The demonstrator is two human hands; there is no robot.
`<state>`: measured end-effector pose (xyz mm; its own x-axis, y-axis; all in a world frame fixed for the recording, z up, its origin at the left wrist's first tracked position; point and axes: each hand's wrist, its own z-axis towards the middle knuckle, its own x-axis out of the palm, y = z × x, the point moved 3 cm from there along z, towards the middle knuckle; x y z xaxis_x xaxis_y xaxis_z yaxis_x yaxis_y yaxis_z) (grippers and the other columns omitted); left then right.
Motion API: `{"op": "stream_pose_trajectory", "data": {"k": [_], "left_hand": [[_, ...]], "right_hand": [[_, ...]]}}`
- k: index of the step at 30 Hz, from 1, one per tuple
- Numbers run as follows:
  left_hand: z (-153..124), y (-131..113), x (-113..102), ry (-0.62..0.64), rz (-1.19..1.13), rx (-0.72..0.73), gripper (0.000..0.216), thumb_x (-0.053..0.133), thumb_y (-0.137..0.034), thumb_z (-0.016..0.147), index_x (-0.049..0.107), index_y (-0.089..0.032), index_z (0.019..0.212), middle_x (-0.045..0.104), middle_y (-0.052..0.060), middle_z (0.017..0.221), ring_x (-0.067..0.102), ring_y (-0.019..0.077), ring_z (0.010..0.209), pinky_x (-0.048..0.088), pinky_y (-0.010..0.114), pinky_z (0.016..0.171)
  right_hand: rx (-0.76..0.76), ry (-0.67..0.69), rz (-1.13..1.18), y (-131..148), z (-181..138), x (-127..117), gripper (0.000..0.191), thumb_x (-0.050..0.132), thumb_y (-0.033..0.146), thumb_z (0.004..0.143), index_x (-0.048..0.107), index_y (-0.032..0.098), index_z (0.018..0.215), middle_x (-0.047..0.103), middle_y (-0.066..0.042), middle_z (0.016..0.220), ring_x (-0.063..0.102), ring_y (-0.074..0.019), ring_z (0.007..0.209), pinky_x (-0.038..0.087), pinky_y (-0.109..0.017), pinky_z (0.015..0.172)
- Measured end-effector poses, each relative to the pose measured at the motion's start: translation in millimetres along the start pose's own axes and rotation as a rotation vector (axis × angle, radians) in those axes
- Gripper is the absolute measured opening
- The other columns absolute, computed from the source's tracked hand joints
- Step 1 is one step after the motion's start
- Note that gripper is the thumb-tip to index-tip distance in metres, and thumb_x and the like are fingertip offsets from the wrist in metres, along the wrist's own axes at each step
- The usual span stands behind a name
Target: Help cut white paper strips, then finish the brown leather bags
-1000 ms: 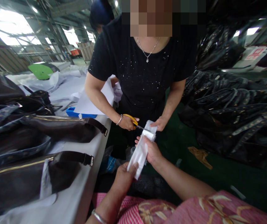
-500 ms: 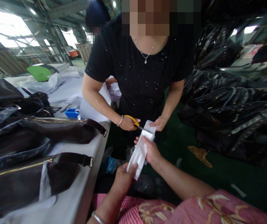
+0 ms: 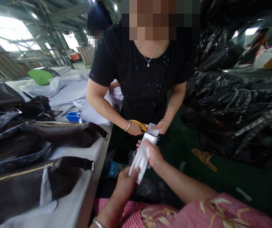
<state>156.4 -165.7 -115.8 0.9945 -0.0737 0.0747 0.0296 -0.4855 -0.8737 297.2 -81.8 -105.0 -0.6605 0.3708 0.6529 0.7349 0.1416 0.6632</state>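
A long folded strip of white, thin sheet material [image 3: 140, 158] stretches slantwise between my two hands. My left hand [image 3: 126, 180] pinches its near end, thumb on top. Farther up, my right hand [image 3: 154, 153] grips the strip from the right, with fingertips showing beyond its left edge. A co-worker facing me holds the far end in one hand [image 3: 162, 126]. The co-worker's other hand [image 3: 136, 128] works yellow-handled scissors [image 3: 139, 124], whose blades lie across the strip just beyond my right hand.
Dark brown bags [image 3: 26, 186] with gold zips lie on the white table [image 3: 88, 177] at left, near a blue object [image 3: 73, 116] and white sheets [image 3: 93, 109]. Many dark bags [image 3: 240, 126] are heaped at right. Brown paper [image 3: 204, 159] lies on the green floor.
The co-worker's scissors have moved right, and their blades now reach across the strip. My hands have kept their hold almost unmoved.
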Motion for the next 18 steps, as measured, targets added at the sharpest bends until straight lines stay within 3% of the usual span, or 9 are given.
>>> {"op": "stream_pose_trajectory", "data": {"k": [18], "left_hand": [[0.0, 3.2, -6.7, 0.025, 0.013, 0.030, 0.050, 0.071, -0.061, 0.072, 0.063, -0.011, 0.080, 0.060, 0.002, 0.058, 0.051, 0.0117, 0.050, 0.041, 0.023, 0.048]], "right_hand": [[-0.029, 0.007, 0.001, -0.1, -6.0, 4.8, 0.027, 0.073, 0.033, 0.078, 0.068, 0.012, 0.095, 0.076, -0.013, 0.095, 0.074, -0.0255, 0.083, 0.062, -0.036, 0.070]]}}
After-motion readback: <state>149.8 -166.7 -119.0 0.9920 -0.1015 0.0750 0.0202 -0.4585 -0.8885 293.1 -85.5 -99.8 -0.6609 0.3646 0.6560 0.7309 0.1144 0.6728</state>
